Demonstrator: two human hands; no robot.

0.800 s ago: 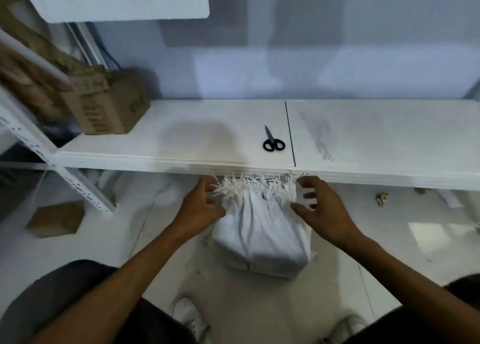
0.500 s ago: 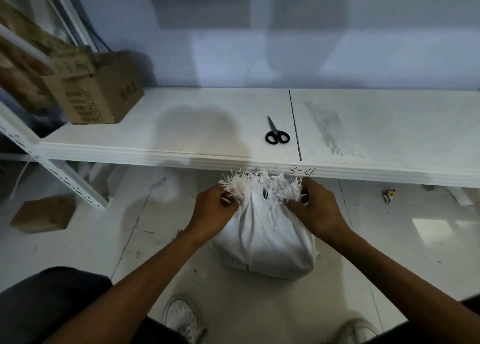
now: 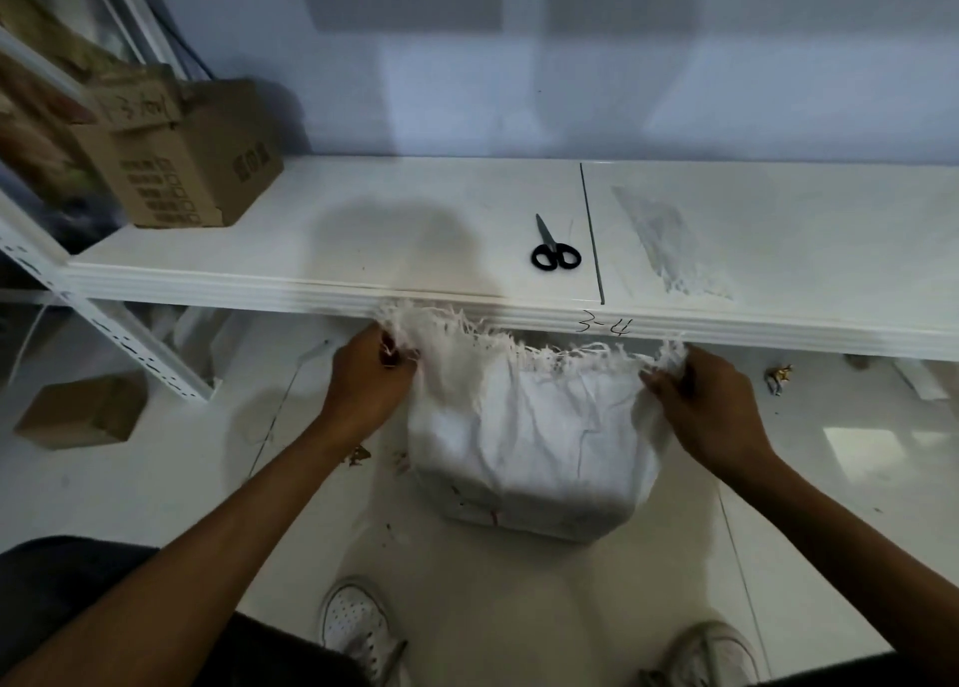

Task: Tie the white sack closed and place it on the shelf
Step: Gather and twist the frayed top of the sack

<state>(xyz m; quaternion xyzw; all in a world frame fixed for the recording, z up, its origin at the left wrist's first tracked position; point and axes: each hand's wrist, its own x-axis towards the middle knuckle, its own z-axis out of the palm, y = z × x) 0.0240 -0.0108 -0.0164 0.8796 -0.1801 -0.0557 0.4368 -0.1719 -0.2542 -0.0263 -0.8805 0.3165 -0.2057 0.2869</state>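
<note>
white shelf [image 3: 415, 230] w/ black-handled scissors [image 3: 554, 250] lying near the panel seam, cardboard box [image 3: 192, 162] at far left end, "3-4" written on front edge. pale floor [image 3: 129, 479] below carries the white sack [image 3: 529, 448], a small cardboard box [image 3: 83, 411] at left, bits of debris.

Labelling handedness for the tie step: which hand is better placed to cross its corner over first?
Left, marginally. The left hand already bunches its frayed corner of the white sack in a closed grip; the right hand only pinches its corner.
</note>
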